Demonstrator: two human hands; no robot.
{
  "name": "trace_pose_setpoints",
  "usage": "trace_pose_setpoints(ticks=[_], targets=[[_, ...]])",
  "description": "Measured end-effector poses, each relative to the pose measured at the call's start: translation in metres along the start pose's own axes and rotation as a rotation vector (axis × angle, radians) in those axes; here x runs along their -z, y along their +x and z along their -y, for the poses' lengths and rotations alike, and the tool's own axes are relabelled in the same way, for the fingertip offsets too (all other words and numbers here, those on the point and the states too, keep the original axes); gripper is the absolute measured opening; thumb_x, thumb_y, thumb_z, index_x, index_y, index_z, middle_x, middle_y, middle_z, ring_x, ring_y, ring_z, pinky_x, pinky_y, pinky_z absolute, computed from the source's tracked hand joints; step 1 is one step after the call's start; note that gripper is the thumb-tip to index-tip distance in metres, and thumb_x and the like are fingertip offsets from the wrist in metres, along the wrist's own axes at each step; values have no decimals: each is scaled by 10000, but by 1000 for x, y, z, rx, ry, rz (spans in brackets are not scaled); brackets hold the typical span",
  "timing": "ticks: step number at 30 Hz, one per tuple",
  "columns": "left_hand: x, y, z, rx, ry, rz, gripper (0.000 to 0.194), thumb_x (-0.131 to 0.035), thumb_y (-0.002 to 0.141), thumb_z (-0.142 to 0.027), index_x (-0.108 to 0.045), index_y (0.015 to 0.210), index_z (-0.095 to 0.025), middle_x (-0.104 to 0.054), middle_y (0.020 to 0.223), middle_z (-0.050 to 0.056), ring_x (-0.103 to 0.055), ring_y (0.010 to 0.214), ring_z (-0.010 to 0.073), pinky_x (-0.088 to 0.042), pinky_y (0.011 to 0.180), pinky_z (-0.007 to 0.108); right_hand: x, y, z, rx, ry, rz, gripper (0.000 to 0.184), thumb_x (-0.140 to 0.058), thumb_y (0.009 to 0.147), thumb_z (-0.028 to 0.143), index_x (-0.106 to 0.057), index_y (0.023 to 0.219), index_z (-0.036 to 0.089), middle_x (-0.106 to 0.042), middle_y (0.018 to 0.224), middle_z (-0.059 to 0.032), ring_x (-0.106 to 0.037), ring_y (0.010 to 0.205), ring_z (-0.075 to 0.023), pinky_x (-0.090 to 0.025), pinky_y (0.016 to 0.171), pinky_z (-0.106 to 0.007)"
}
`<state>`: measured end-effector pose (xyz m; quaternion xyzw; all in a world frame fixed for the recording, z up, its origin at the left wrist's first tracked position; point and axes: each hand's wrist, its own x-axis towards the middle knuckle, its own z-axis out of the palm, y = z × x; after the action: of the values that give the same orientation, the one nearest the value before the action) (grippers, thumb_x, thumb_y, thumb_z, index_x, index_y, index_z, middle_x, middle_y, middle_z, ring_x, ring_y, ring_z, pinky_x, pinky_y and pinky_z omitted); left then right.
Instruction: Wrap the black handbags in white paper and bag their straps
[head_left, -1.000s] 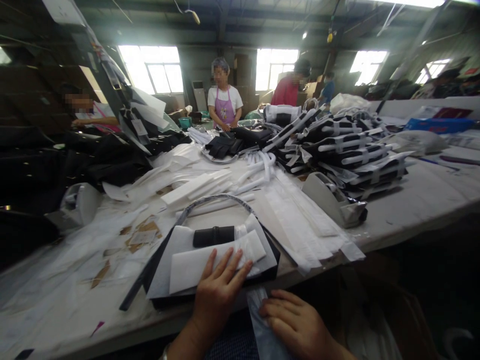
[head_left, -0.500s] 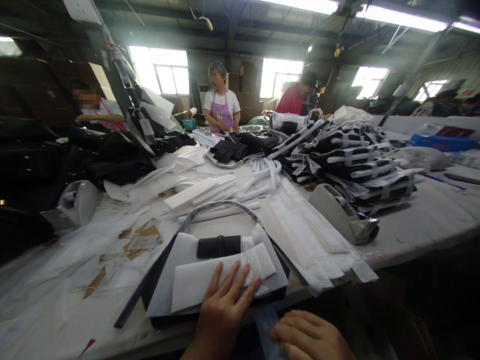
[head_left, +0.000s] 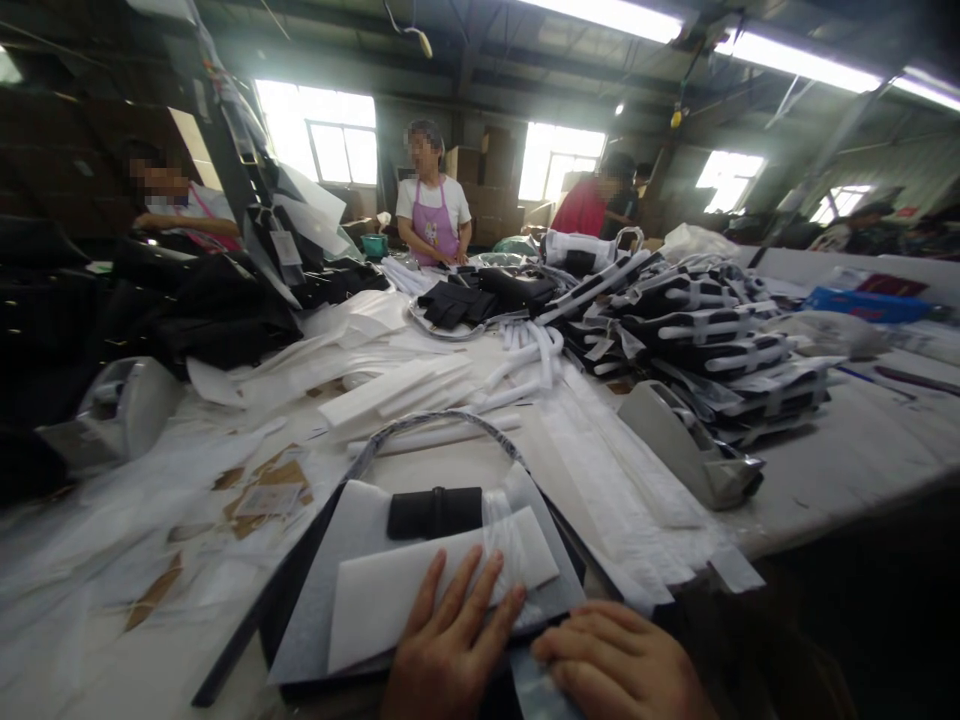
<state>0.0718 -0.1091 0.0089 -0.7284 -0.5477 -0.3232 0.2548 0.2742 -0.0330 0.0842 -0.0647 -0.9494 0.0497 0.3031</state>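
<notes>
A black handbag lies flat in front of me, its front covered by pale sheet padding and its arched handle wrapped in clear film. A white foam strip rests slantwise over the bag below its black strap tab. My left hand lies on the strip, fingers spread, pressing near a band of clear film. At the bag's lower right edge, my right hand has its fingers curled over a translucent plastic strip, which runs down past the table edge.
A grey tape dispenser stands to the right, another to the left. Wrapped bags are piled at the back right. White foam strips and brown paper scraps litter the table. A co-worker in a purple apron stands opposite.
The bag sits slightly lower in view. My right hand has moved up a little toward the bag's lower edge with the plastic strip; my left hand stays on the foam strip.
</notes>
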Motion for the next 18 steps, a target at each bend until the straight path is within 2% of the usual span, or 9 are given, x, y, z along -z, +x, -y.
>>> trace_pose_setpoints(ticks=[4,6,8,13,15,18], targets=[[-2,4,0,15,-37,-63,311,-436,1006,-313,-677,1199,-273,-721,1188,10,-610,1210,163,-203,1248,438,-13,17,-15,-152,41,-36,227,-440,934,71,-619,896,207,-766,936,-33,-666,785,-160,-506,715,-277],[-4,4,-1,34,-73,-99,281,-446,995,-259,-727,1009,-254,-741,1089,0,-649,1132,144,-206,1250,443,-19,23,-21,-241,71,11,235,-456,889,45,-612,873,220,-754,945,-16,-634,787,-170,-483,700,-278],[-6,3,-2,47,-106,-128,262,-476,969,-209,-715,862,-226,-749,1046,-2,-672,1087,142,-214,1250,450,-23,27,-26,-337,112,84,222,-489,862,38,-604,847,228,-736,925,0,-611,803,-177,-466,695,-272],[-13,0,-1,48,-153,-200,220,-497,959,-227,-711,960,-176,-774,938,-8,-713,1015,134,-212,1256,417,-30,30,-34,-547,143,250,113,-649,879,146,-598,816,224,-680,874,6,-603,853,-187,-451,742,-270],[-17,-1,0,64,-176,-211,222,-493,967,-237,-705,945,-174,-782,942,-17,-720,999,128,-207,1258,411,-31,30,-39,-612,140,281,151,-716,854,188,-588,780,218,-661,841,15,-606,820,-178,-437,708,-259],[-25,-3,2,57,-167,-312,296,-435,996,-212,-682,835,-183,-785,884,-28,-733,941,115,-233,1248,424,-34,32,-45,-673,166,304,217,-784,807,223,-577,744,215,-635,784,41,-598,741,-152,-408,645,-237]])
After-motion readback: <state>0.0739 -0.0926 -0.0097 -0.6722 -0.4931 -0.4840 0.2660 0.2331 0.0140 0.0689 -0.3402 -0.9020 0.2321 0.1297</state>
